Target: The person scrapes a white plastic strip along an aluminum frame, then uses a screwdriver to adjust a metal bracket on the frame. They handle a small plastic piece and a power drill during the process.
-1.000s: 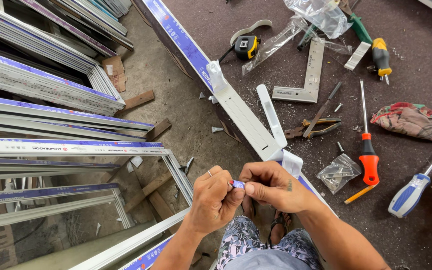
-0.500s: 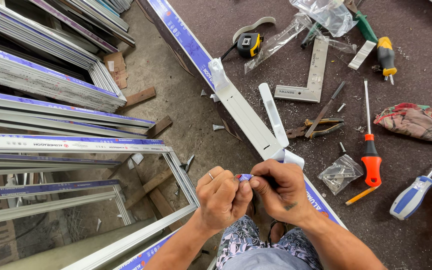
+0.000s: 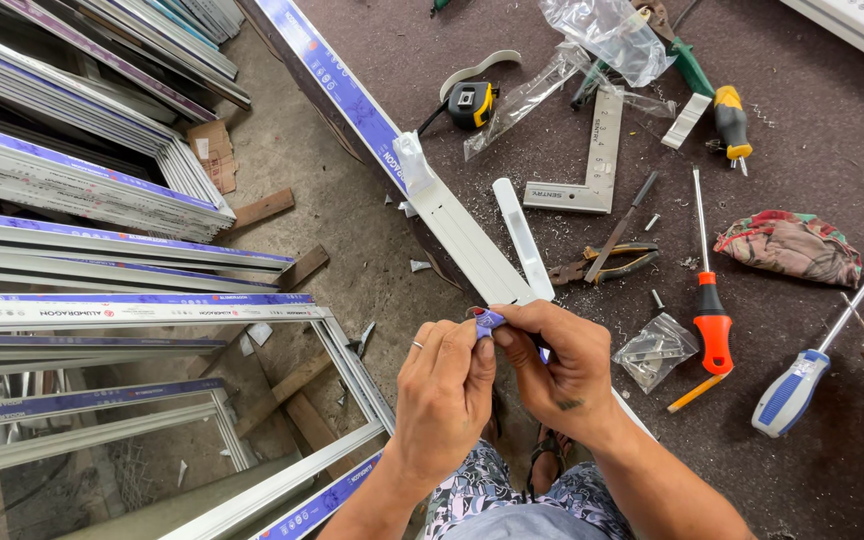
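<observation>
- a red-handled screwdriver (image 3: 711, 300), a blue-handled screwdriver (image 3: 795, 388), pliers (image 3: 602, 265), a steel square (image 3: 592, 160) and a tape measure (image 3: 473, 104) lie on the dark floor (image 3: 802, 130), none of them between the hands.
- stacked window frames (image 3: 102, 200) lie to the left.
- a long white profile (image 3: 452, 225) runs under the hands, partly hidden by them.
- the left hand (image 3: 444, 395) and right hand (image 3: 562, 365) both pinch a small blue strip of film (image 3: 488, 321), crumpled, just above the profile's near end.
</observation>
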